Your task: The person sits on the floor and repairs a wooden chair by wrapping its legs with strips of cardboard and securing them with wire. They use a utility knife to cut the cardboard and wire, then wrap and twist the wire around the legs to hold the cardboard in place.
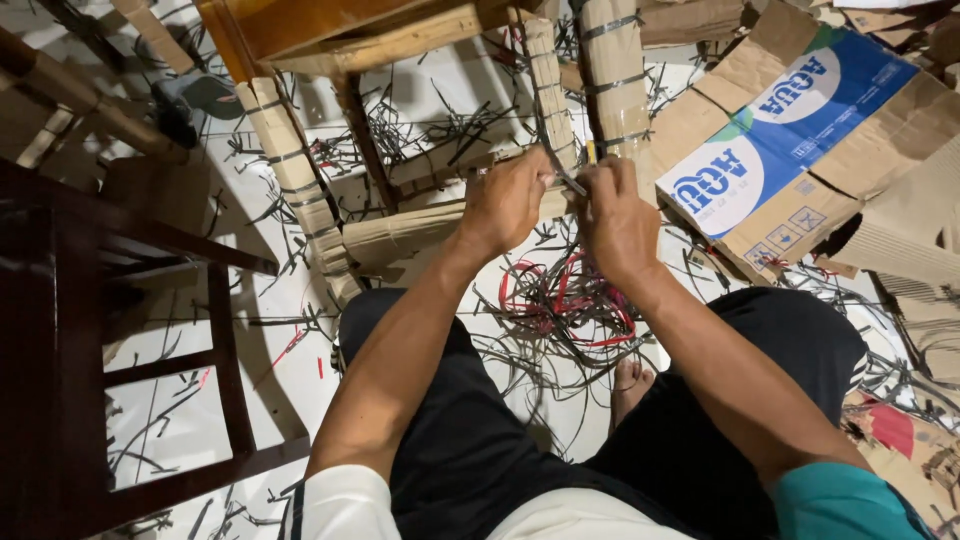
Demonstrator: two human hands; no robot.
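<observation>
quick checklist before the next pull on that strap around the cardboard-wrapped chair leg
1. Left hand on the cardboard-wrapped rail: ok.
2. Right hand gripping the dark strap: ok.
3. Strap looped fully around the wrapping: cannot tell, the hands hide it.
4. Bare foot free of the loose strap pile: not ok, the straps lie right against it.
5. Flattened blue-and-white carton clear of the right elbow: ok.

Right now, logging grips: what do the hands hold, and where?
Both the left hand and right hand pinch a thin dark strap between them; exact grip spot unclear.
</observation>
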